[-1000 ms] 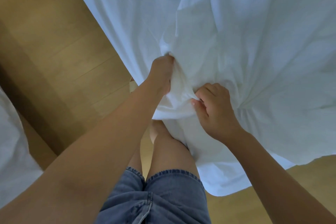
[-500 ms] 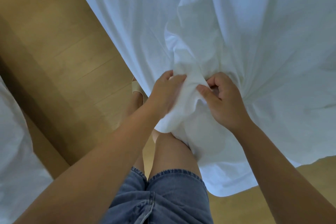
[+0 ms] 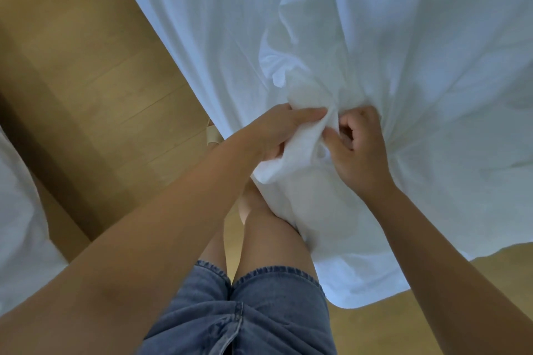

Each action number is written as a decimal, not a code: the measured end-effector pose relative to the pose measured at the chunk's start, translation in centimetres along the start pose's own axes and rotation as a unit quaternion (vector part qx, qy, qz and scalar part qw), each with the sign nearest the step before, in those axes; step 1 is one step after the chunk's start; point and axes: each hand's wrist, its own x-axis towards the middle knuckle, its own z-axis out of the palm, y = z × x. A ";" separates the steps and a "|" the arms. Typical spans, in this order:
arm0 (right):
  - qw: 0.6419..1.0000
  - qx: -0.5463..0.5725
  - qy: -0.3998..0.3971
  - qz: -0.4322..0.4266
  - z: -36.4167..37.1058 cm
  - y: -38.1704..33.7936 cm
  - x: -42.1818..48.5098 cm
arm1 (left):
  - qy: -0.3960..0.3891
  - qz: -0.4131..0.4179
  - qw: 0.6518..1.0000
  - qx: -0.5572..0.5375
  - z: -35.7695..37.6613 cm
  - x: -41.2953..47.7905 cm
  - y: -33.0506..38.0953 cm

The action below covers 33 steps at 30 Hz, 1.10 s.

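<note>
Both hands now sit slightly higher and closer together. Left hand [image 3: 275, 134] and right hand [image 3: 359, 153] each clench a bunch of the white sheet [image 3: 389, 37], which hangs above the wooden floor [image 3: 95, 66], against the person's knees.

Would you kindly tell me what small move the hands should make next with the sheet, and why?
Probably hold the bunch with the right hand and move the left hand up the sheet for another fold: both hands grip one gathered bunch, and most of the sheet hangs loose.
</note>
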 end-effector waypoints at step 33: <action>0.955 -0.280 0.089 0.036 -0.1 1.8 6.4 | 0.294 0.198 0.868 0.347 -1.3 7.7 2.3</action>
